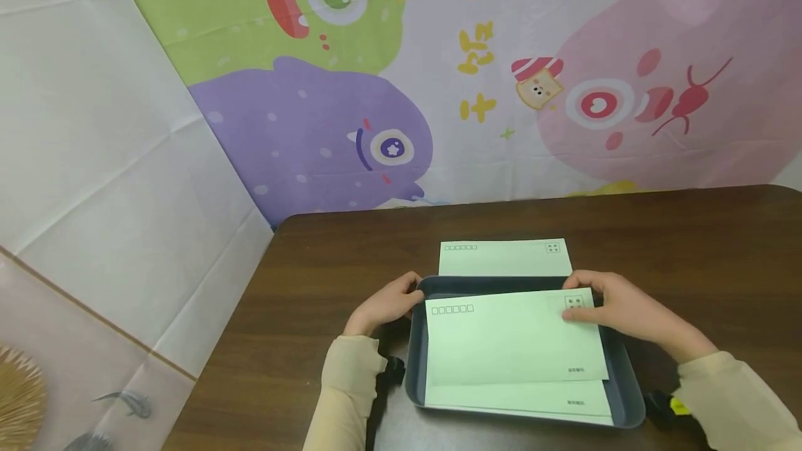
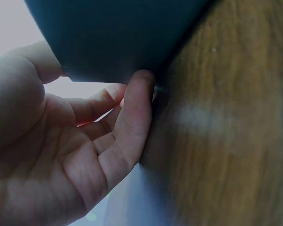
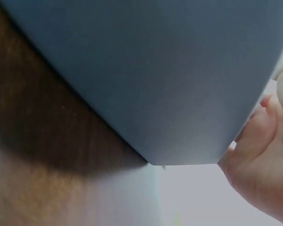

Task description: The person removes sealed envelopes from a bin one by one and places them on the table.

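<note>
A dark grey-blue tray (image 1: 628, 381) sits on the table, with pale green envelopes inside it. The upper envelope (image 1: 514, 343) lies slightly askew over a lower envelope (image 1: 520, 399), whose bottom strip shows. At the tray's far left corner, my left hand (image 1: 388, 303) grips the rim; in the left wrist view its thumb and curled fingers (image 2: 137, 110) close round the tray's corner. My right hand (image 1: 626, 305) pinches the upper envelope at its top right corner, thumb over the printed stamp box and fingers behind. The right wrist view shows mostly the tray's outer wall (image 3: 155, 84).
Another green envelope (image 1: 501, 259) lies on the brown wooden table (image 1: 301, 312) just beyond the tray, partly hidden by its far rim. Behind the table hangs a cartoon-print cloth (image 1: 476, 159). A white cloth wall (image 1: 125, 124) stands at the left.
</note>
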### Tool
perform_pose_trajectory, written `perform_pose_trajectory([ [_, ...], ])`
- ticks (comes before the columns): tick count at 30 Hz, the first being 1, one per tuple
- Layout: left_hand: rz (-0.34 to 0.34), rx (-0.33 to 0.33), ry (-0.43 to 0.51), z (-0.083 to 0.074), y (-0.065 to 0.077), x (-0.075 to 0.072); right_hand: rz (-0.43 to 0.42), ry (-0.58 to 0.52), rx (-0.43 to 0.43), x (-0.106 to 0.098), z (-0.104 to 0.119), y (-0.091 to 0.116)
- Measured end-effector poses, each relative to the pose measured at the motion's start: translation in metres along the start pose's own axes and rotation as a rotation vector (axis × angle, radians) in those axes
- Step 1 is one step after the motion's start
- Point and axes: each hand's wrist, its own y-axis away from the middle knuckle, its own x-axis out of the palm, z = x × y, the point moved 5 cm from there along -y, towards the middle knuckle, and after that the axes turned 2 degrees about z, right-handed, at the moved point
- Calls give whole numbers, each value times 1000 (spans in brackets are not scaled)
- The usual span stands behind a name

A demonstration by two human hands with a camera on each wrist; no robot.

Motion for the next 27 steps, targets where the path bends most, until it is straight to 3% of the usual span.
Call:
perform_pose_trajectory([
  [11, 2, 7, -13, -1, -1, 0, -116, -141, 52, -7, 1, 0],
  [16, 2, 7, -9, 0, -2, 0, -181, -198, 12, -12, 5, 3],
  [19, 6, 16, -6, -1, -1, 0, -202, -194, -34, -13, 8, 4],
  [21, 12, 17, -5, -11, 6, -1, -213, -183, -56, -14, 8, 4],
  [27, 5, 29, -3, -12, 8, -1, -227, -169, -87, -15, 7, 4],
])
